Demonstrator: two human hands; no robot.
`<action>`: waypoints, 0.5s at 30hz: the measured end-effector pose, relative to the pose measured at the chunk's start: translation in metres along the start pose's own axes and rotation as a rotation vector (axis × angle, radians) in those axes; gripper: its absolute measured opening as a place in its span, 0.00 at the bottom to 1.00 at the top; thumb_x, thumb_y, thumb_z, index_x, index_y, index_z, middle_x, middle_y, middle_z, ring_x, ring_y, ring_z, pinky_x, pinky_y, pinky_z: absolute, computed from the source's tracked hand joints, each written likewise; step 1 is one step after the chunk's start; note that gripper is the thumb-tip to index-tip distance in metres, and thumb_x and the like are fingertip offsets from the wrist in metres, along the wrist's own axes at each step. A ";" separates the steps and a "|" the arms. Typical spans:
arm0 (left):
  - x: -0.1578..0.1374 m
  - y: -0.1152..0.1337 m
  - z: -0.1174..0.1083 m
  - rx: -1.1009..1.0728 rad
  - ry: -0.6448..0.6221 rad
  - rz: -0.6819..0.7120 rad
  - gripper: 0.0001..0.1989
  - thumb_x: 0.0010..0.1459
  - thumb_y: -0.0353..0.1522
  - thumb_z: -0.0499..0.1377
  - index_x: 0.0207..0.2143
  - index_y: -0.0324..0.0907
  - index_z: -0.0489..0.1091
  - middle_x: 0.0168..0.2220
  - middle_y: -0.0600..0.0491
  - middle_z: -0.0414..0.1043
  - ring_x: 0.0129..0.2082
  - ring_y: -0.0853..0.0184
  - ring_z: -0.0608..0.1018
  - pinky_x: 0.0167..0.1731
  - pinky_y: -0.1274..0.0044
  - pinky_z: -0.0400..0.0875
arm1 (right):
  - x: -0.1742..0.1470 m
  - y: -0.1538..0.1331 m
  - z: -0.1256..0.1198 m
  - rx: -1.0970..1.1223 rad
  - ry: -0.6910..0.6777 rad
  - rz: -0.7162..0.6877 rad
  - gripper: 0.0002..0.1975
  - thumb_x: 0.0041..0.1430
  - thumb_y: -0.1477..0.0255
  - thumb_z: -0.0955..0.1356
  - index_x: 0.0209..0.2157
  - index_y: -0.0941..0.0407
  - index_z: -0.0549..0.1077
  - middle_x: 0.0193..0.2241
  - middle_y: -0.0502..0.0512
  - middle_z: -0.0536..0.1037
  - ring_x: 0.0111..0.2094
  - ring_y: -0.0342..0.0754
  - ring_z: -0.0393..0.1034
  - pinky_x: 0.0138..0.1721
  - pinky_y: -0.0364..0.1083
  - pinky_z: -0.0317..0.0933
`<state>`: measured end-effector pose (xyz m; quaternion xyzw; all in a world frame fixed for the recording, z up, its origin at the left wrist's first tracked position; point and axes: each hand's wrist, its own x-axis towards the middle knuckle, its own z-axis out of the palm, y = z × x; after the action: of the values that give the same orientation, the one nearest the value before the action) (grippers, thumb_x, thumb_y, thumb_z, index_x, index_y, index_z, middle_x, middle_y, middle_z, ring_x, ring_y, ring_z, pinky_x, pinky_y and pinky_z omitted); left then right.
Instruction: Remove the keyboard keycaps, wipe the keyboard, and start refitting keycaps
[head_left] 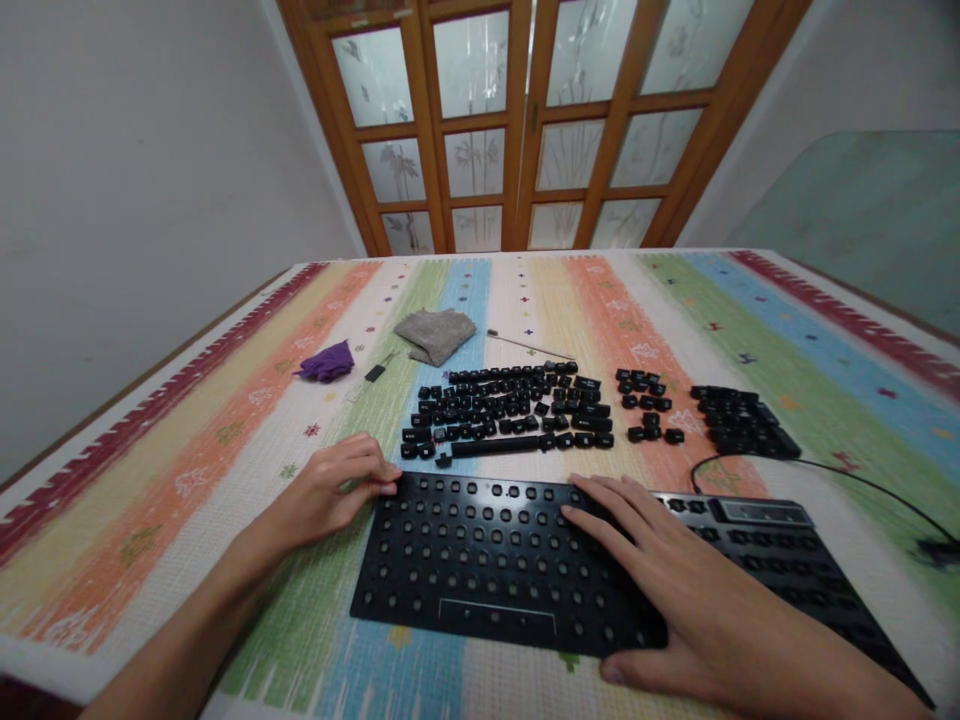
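A flat black keyboard panel (480,550), with rows of small round key spots and no keycaps, lies on the striped tablecloth in front of me. The thumb and fingers of my left hand (341,490) pinch its far left corner. Across its right part my right hand (667,580) rests with fingers stretched out, the thumb by the near edge. To the right is a black keyboard section (780,550) with square key sockets; my right hand hides where the two meet. Loose black keycaps (510,405) lie in rows beyond the panel, a long space bar (495,447) nearest.
More keycaps sit in groups at right (649,400) and far right (742,420). A black cable (847,466) runs off rightward. Farther back lie a grey cloth (436,335), a purple cloth (328,362), a thin brush (529,346) and a small black-handled tool (376,372).
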<state>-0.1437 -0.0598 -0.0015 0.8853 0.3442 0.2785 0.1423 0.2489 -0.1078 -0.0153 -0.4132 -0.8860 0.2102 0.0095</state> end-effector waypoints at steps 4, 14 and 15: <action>0.001 0.002 0.000 0.021 0.014 0.006 0.05 0.63 0.26 0.59 0.33 0.40 0.73 0.28 0.52 0.73 0.30 0.67 0.73 0.31 0.76 0.69 | -0.001 0.000 -0.001 0.014 0.005 0.004 0.49 0.47 0.52 0.73 0.68 0.50 0.55 0.71 0.58 0.44 0.68 0.72 0.39 0.65 0.70 0.43; 0.003 0.005 0.000 0.061 0.038 0.046 0.07 0.62 0.24 0.59 0.34 0.40 0.75 0.27 0.53 0.75 0.30 0.67 0.73 0.32 0.76 0.69 | -0.002 0.001 0.000 -0.007 0.013 -0.008 0.50 0.47 0.53 0.74 0.68 0.51 0.54 0.71 0.60 0.44 0.68 0.71 0.39 0.64 0.70 0.44; 0.003 0.006 0.000 0.060 0.038 0.039 0.06 0.62 0.24 0.59 0.34 0.41 0.75 0.27 0.53 0.75 0.30 0.67 0.73 0.32 0.76 0.69 | -0.002 0.000 0.000 -0.005 0.013 -0.010 0.50 0.47 0.53 0.74 0.68 0.51 0.54 0.71 0.60 0.43 0.68 0.71 0.39 0.64 0.70 0.44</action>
<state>-0.1394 -0.0621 0.0023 0.8901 0.3378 0.2877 0.1039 0.2502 -0.1087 -0.0149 -0.4102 -0.8885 0.2051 0.0155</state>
